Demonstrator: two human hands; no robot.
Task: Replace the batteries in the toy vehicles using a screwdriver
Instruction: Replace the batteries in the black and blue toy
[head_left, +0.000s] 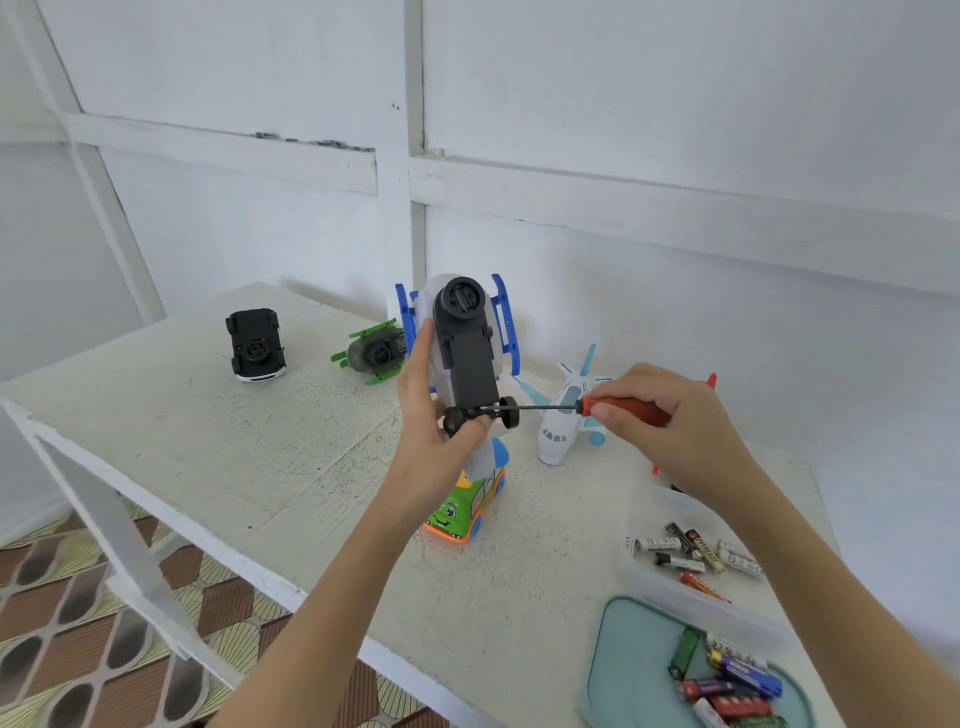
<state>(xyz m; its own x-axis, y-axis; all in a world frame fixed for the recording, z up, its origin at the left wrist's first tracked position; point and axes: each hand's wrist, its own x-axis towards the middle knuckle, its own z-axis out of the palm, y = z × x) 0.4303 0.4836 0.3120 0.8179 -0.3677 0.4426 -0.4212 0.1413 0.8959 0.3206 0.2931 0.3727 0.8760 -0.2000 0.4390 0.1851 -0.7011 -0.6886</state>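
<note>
left hand (434, 415) has the blue-and-white toy vehicle (467, 353) lifted off the desk (270, 457), flipped so its dark underside faces the camera. that's the point of the hold: the belly panel, where the battery hatch most likely sits, is turned up toward the eyes. fingers curled round the lower end, thumb up along the near side, bracing it near the small wheels.

right hand (660, 415) comes in from the side with the red-handled screwdriver (587, 406), fingers wrapped and pinching the handle, shaft lying nearly level, tip right at the bottom of that dark panel by the axle. looks like it's seated on a screw, though the screw itself is too small to make out.

on the desk, a black toy car (254, 345) and a green toy (374, 353) lie belly up at the far side. a white airplane toy (566, 415) and a green bus toy (467, 506) sit upright closer in, probably untouched. batteries wait at the near right: loose ones in a clear container (691, 556), more on a teal tray (623, 660), kept apart, perhaps old from new.
</note>
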